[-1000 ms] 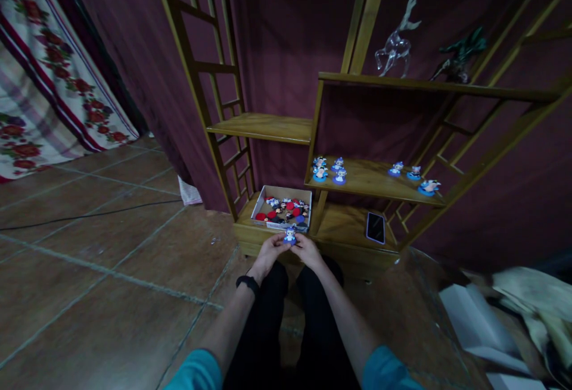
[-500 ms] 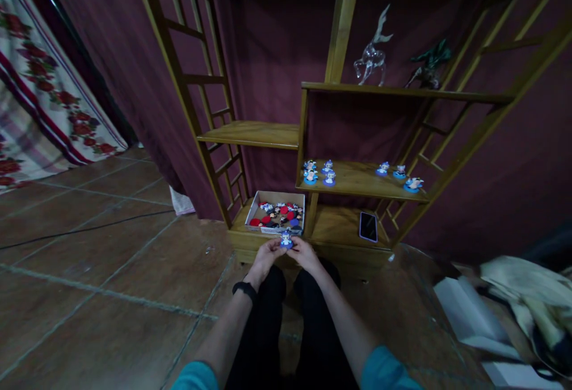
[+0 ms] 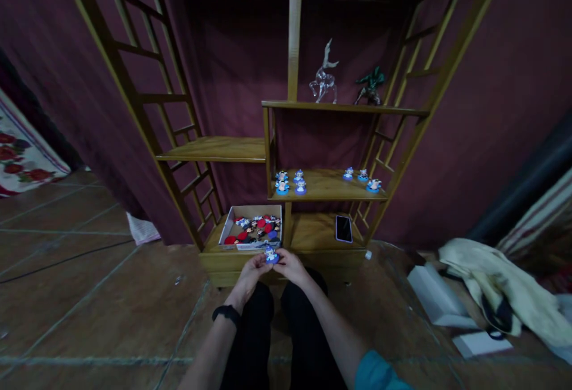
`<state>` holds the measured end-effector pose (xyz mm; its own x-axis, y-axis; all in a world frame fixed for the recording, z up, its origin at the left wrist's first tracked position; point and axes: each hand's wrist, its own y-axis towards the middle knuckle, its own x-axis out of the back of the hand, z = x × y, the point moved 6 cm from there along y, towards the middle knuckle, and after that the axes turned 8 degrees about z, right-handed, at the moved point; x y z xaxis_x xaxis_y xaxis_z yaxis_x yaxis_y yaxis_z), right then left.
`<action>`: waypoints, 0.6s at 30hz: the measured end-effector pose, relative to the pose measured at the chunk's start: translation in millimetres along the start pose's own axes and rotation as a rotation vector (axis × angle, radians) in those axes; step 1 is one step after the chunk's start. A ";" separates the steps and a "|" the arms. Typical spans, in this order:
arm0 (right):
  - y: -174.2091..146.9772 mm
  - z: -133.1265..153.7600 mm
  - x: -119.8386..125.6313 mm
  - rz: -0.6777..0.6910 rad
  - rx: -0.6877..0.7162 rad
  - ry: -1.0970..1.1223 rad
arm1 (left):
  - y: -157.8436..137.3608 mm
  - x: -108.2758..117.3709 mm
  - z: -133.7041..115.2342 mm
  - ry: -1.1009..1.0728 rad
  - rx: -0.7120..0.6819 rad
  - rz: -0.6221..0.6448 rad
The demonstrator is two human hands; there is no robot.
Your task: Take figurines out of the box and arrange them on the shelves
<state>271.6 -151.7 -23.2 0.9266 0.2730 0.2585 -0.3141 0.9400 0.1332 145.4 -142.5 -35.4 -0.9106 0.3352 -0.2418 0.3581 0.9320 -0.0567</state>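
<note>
Between my two hands is a small figurine (image 3: 270,253) in white and purple on a round purple base, upright and facing me. My left hand (image 3: 251,274) pinches its base from the left, and my right hand (image 3: 289,266) grips the base from the right. Just beyond the hands, a shallow cardboard box (image 3: 227,229) holds several jumbled figurines with red, black and blue bases. On the middle shelf (image 3: 328,184), several similar figurines stand in two groups: white-and-purple figurines (image 3: 301,187) beside blue-based figurines (image 3: 282,187) at the left, and others toward the right end.
A phone (image 3: 344,228) lies on the bottom shelf, right of the box. Higher up stand a clear glass deer (image 3: 325,77) and a dark green statuette (image 3: 372,86). White boxes (image 3: 440,295) and pale cloth (image 3: 500,295) lie on the floor at right. A bare shelf board (image 3: 218,149) is upper left.
My view has swung to the right, so the shelving appears further left and slightly lower. Both hands keep hold of the same figurine in front of the box.
</note>
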 end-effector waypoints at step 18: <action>-11.0 4.2 14.7 -0.040 -0.040 -0.131 | 5.4 -11.7 0.7 0.025 0.059 0.005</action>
<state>287.8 -158.9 -16.9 0.9026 0.2086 0.3765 -0.2666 0.9577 0.1084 158.1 -141.4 -33.6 -0.9135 0.3435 -0.2178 0.3732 0.9208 -0.1130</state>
